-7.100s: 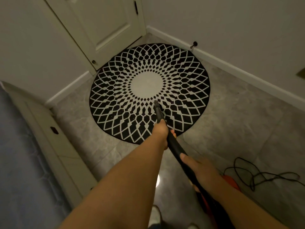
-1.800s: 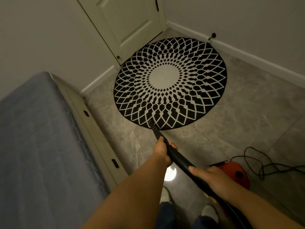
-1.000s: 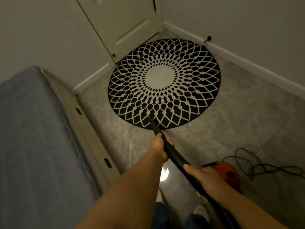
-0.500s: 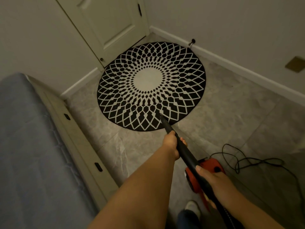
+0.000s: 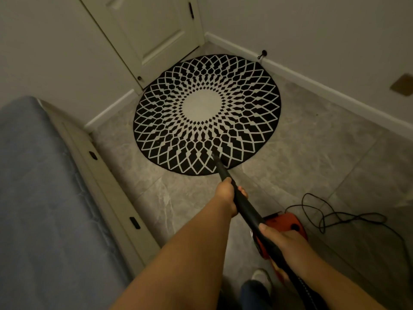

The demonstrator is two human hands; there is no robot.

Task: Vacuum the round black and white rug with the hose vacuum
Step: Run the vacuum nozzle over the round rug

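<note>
rug (image 5: 206, 114) before door (image 5: 154, 30), bed (image 5: 33, 198) left, vacuum (image 5: 288, 222) right

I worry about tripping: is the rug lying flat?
Flat. The rug lies spread on the floor; no fold or lifted edge shows.

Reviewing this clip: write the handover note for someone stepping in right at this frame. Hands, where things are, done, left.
Left hand grips the black wand well forward; right hand grips it further back. Nozzle tip sits over the near edge of the round rug. Orange vacuum body stands on the tile by the right hand, its cord loose to the right. How much is already vacuumed cannot be told. Left: sweep the centre and far side toward the door.
</note>
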